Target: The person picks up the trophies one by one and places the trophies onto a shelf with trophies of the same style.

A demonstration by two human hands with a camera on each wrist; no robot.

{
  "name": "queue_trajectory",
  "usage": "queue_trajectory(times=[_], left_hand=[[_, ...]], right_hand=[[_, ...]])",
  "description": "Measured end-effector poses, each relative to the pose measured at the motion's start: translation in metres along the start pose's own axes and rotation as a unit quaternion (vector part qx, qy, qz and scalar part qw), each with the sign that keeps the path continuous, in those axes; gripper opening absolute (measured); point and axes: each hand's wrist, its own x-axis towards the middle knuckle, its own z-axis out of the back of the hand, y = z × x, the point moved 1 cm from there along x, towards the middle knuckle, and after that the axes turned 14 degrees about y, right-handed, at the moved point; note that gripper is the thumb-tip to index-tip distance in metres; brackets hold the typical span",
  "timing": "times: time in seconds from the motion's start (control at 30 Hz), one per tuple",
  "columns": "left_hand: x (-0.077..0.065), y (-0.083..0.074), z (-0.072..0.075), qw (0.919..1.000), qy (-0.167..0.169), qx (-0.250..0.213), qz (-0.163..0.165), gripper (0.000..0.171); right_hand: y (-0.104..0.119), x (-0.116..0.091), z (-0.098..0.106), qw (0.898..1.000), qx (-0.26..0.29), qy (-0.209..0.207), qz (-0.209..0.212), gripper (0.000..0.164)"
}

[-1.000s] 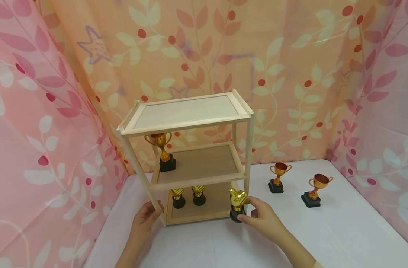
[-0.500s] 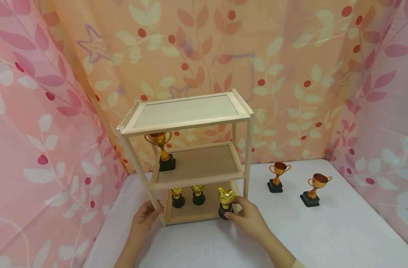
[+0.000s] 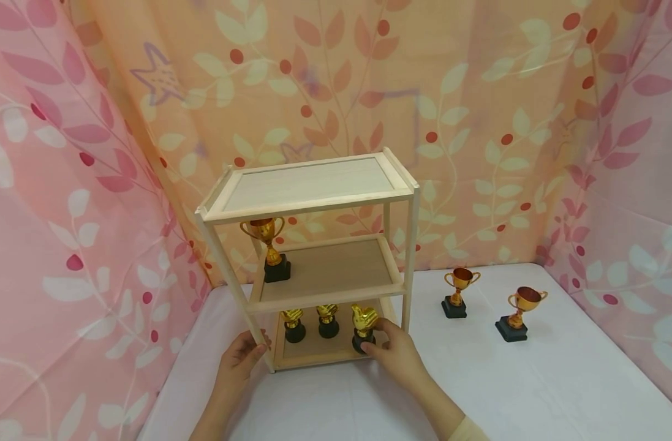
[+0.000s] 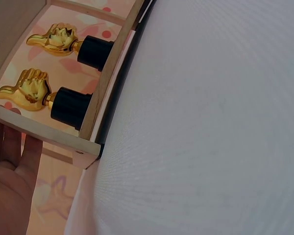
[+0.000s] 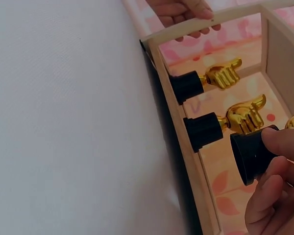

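A three-tier wooden shelf (image 3: 308, 211) stands on the table. My left hand (image 3: 239, 358) grips its front left post (image 3: 228, 269), thumb in front and fingers behind. My right hand (image 3: 396, 355) pinches a gold thumbs-up trophy (image 3: 364, 324) by its round black base (image 5: 252, 156), at the front of the bottom tier. In the right wrist view that base is tilted and apart from the tier's rim. Two matching thumbs-up trophies, one at the left (image 3: 294, 327) and one beside it (image 3: 328, 324), stand upright on the bottom tier, their tops partly hidden by the middle tier in the head view.
A gold cup trophy (image 3: 269, 248) stands at the left of the middle tier. Two more cup trophies, a farther one (image 3: 458, 291) and a nearer one (image 3: 520, 315), stand on the white tablecloth (image 3: 562, 380) to the right. Patterned curtains (image 3: 479, 122) surround the table.
My right hand has carried the thumbs-up trophy leftward and slightly inward, from the shelf's right front post over the bottom tier's front edge. The left hand stays on the post.
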Motion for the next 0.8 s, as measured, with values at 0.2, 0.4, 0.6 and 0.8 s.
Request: queue_trajectory(times=[0.2,0.4,0.6,0.8], left_hand=[[-0.001,0.000,0.000,1.0000,0.003,0.006,-0.006,0.030],[-0.001,0.001,0.003,0.9999,0.012,0.001,-0.006,0.030],[-0.002,0.002,0.002,0.9999,0.010,-0.006,-0.004,0.035],[0.000,0.000,0.002,1.0000,0.007,-0.004,0.004,0.033]], right_hand=[[-0.007,0.008,-0.009,0.999,0.033,-0.014,-0.004,0.054],[-0.010,0.016,-0.017,0.998,0.064,-0.022,-0.001,0.053],[-0.013,0.025,-0.021,0.995,0.097,-0.027,-0.018,0.052],[-0.019,0.036,-0.022,0.994,0.090,-0.053,-0.022,0.049]])
